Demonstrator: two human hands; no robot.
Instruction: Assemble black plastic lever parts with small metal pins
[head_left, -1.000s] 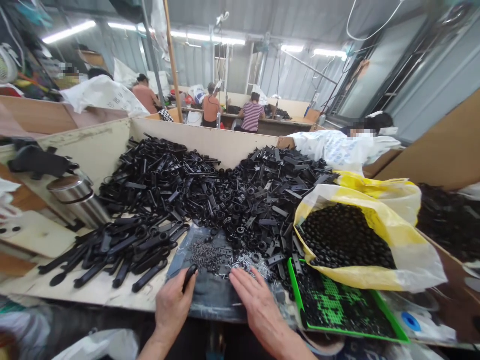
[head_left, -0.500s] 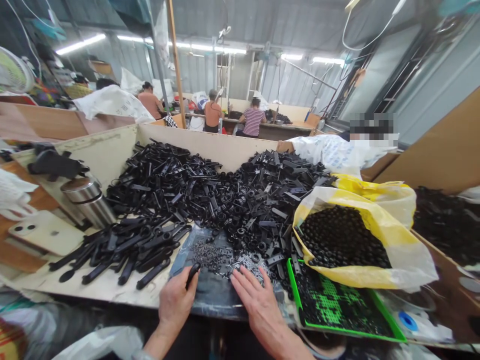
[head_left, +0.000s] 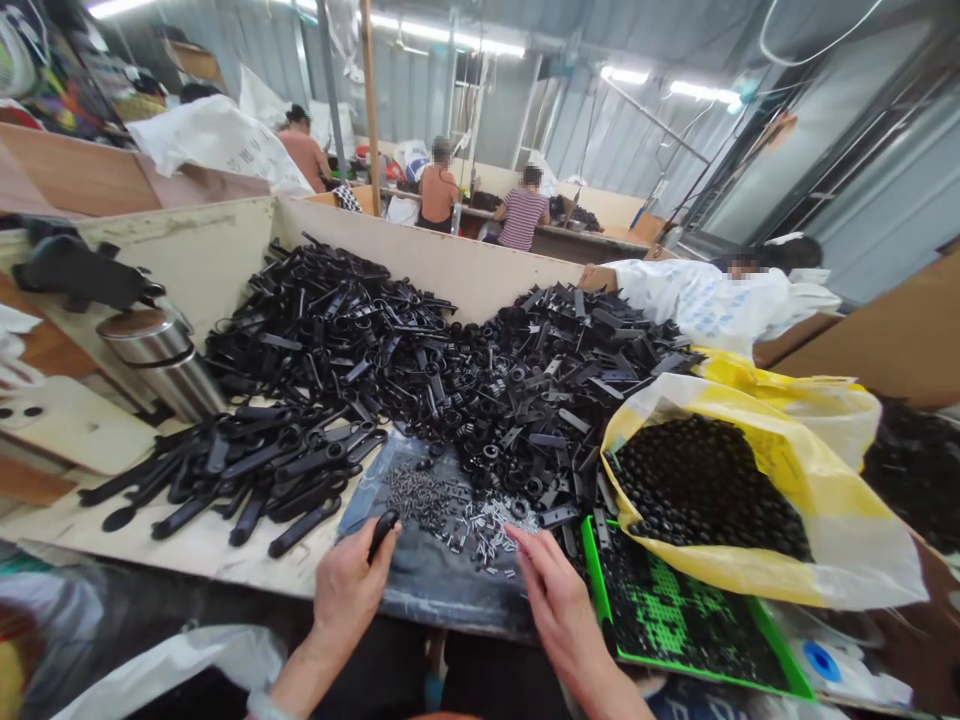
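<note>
My left hand (head_left: 351, 578) is closed around a black plastic part (head_left: 383, 533), whose rounded end shows above the thumb. Over the right side of a dark work mat (head_left: 442, 590) is my right hand (head_left: 553, 590), its fingers drawn together and the tips close to a scatter of small silver pins (head_left: 491, 525). Whatever sits between those fingertips is too small to make out. Left of the silver pins lies a patch of small dark grey pins (head_left: 416, 495). Behind both patches rises a large heap of loose black plastic parts (head_left: 420, 360).
Long black handles (head_left: 255, 480) lie at left, near a steel flask (head_left: 161, 365) and a phone (head_left: 75, 425). On the right, a yellow-white sack (head_left: 847, 510) of black round pieces stands behind a green tray (head_left: 780, 650). Several people work at benches farther back.
My right hand has shifted right, and its spread fingers have drawn together. Silver pins now lie more scattered toward me. My left hand keeps the black part. The camera view has tilted.
</note>
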